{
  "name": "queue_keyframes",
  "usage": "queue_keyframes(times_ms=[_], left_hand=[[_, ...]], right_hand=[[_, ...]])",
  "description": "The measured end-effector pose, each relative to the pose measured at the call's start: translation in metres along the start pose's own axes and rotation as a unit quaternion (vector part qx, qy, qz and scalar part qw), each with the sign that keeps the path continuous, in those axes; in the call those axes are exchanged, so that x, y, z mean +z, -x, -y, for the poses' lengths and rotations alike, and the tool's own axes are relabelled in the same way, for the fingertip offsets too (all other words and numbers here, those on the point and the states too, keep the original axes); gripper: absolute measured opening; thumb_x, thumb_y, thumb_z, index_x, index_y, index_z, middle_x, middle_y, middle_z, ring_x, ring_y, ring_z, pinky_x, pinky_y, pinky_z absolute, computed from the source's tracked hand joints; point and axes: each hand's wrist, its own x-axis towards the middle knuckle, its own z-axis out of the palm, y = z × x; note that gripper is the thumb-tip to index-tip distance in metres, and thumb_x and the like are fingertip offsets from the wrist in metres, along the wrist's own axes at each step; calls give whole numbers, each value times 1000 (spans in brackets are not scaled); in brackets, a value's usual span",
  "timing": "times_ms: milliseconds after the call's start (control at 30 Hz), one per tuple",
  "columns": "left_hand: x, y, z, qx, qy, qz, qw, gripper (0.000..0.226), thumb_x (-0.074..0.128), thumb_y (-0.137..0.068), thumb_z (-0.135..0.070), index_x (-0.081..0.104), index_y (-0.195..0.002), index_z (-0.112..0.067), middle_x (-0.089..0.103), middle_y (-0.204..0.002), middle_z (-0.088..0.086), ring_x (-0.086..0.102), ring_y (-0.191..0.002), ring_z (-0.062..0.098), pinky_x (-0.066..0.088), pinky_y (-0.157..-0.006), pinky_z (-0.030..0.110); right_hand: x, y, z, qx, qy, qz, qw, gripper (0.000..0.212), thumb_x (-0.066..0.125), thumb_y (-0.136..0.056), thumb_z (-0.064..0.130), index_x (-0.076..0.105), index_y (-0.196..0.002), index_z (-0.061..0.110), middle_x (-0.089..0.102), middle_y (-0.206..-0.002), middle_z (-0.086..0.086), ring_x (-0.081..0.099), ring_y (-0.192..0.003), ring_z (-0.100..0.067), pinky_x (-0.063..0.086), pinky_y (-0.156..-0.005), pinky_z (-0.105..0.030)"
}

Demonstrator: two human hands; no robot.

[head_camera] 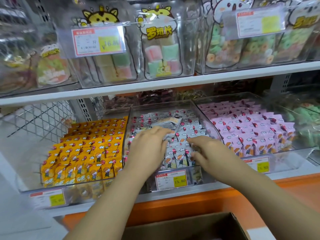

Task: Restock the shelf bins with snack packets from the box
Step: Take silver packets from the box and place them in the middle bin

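Note:
The middle clear bin (204, 110) on the lower shelf holds rows of white snack packets (188, 129) with a cartoon child and a red balloon. Both my hands are inside it. My left hand (149, 146) lies palm down on the packets with fingers stretched toward the right. My right hand (207, 151) rests on the packets at the bin's right front, fingers pointing left and slightly bent. A few loose packets (170, 122) lie askew on top at the back. The brown cardboard box (183, 227) sits at the bottom edge, its inside dark.
An orange-packet bin (83, 149) stands to the left and a pink-packet bin (251, 130) to the right. The white upper shelf (155, 84) overhangs with clear bins of marshmallow bags. Price tags (171, 180) hang on the bin fronts. An orange ledge (190, 203) runs below.

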Motion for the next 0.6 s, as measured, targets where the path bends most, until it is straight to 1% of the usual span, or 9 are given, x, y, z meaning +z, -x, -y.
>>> queue_keyframes(times_ms=[33, 100, 200, 267, 367, 400, 467, 533, 600], left_hand=[[-1, -5, 4, -14, -19, 1, 1000, 38, 46, -98, -28, 46, -135, -36, 49, -137, -14, 48, -122, 14, 36, -100, 33], [1, -16, 14, -41, -36, 38, 998, 42, 49, -96, -22, 45, -136, -34, 49, -139, -8, 48, -123, 19, 41, -97, 38], [4, -30, 22, -59, -50, 116, 990, 51, 50, -93, -11, 44, -138, -33, 48, -139, -2, 44, -125, 23, 43, -94, 41], [5, -37, 24, -68, -62, 137, 986, 54, 52, -91, -6, 45, -137, -33, 46, -137, 1, 41, -126, 24, 43, -93, 41], [1, -43, 22, -68, -111, 144, 981, 47, 58, -92, -17, 48, -134, -34, 44, -134, 5, 37, -126, 26, 41, -96, 41], [-2, -42, 20, -63, -129, 129, 981, 44, 60, -92, -21, 49, -132, -34, 44, -133, 5, 38, -125, 26, 40, -97, 40], [-9, -38, 13, -50, -126, 64, 989, 40, 61, -91, -28, 50, -129, -32, 46, -129, 2, 42, -120, 24, 41, -95, 37], [-16, -30, -1, -31, -63, -3, 998, 35, 60, -91, -31, 51, -125, -30, 47, -125, -4, 46, -116, 19, 44, -90, 35], [-22, -24, -20, -12, 12, -35, 999, 33, 61, -90, -34, 52, -121, -31, 49, -122, -10, 50, -111, 13, 46, -84, 32]], right_hand=[[-4, 1, 2, -5, -17, -15, 1000, 41, 49, -98, 24, 46, -139, 23, 54, -132, 3, 54, -113, -13, 43, -95, -28], [-10, 1, 3, -5, -42, -29, 999, 39, 52, -96, 23, 51, -135, 25, 59, -125, 5, 57, -106, -9, 45, -94, -25], [-12, 0, -1, 0, -57, -41, 998, 33, 56, -94, 23, 58, -127, 28, 67, -107, 7, 60, -94, -4, 50, -90, -30], [-14, 1, -4, 6, -72, -42, 997, 32, 57, -93, 23, 59, -124, 28, 68, -102, 8, 61, -89, -2, 51, -86, -27], [-21, 1, -9, 11, -78, -58, 995, 31, 58, -93, 24, 60, -124, 27, 67, -104, 9, 60, -89, -5, 47, -80, -21], [-24, 1, -11, 13, -85, -67, 994, 30, 58, -93, 23, 60, -123, 27, 65, -104, 12, 60, -88, -4, 45, -79, -20], [-30, 2, -14, 19, -101, -86, 991, 28, 58, -93, 22, 62, -120, 26, 59, -99, 18, 57, -85, 1, 42, -77, -19], [-34, 3, -17, 26, -109, -96, 989, 27, 58, -93, 21, 62, -119, 27, 58, -97, 18, 57, -84, 0, 43, -79, -21], [-36, 4, -20, 29, -117, -103, 987, 28, 60, -92, 20, 62, -119, 26, 61, -102, 15, 59, -86, -4, 45, -81, -22]])
